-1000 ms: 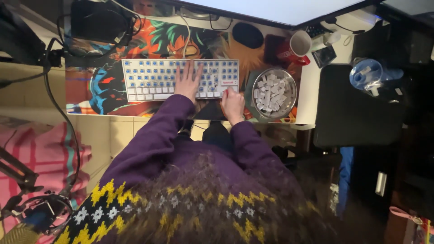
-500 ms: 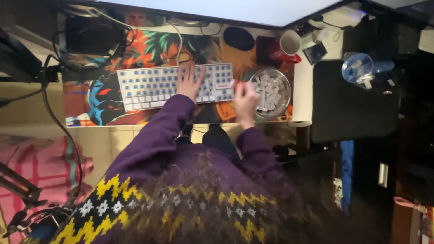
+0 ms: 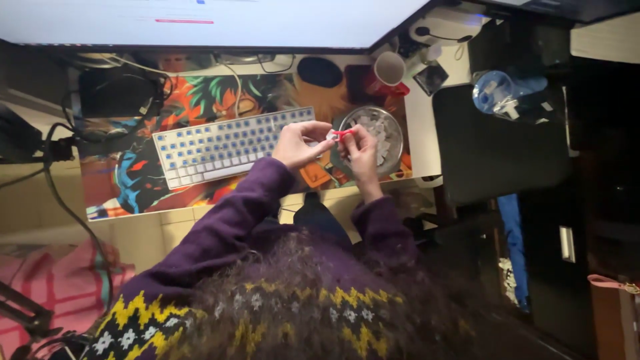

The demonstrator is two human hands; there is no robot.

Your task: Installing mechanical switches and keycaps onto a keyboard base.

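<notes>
Small red wire keycap puller (image 3: 342, 134): pinched between left hand (image 3: 298, 145) and right hand (image 3: 361, 148) fingers, long axis crosswise, above the round metal bowl (image 3: 395, 127) of white keycaps.

Table: a white table (image 3: 421, 137) with a colourful printed desk mat (image 3: 200, 107) over most of its top.
Screen: 1 bright monitor (image 3: 200, 20) along the far edge, the main light in a dim room.
Floor: pale tiles (image 3: 40, 200) on the left, under the table edge.
Furniture: a dark chair seat (image 3: 493, 147) to the right; a pink plaid cloth (image 3: 47, 273) at lower left.
Cables: black cables (image 3: 67, 193) hang off the left side.
</notes>
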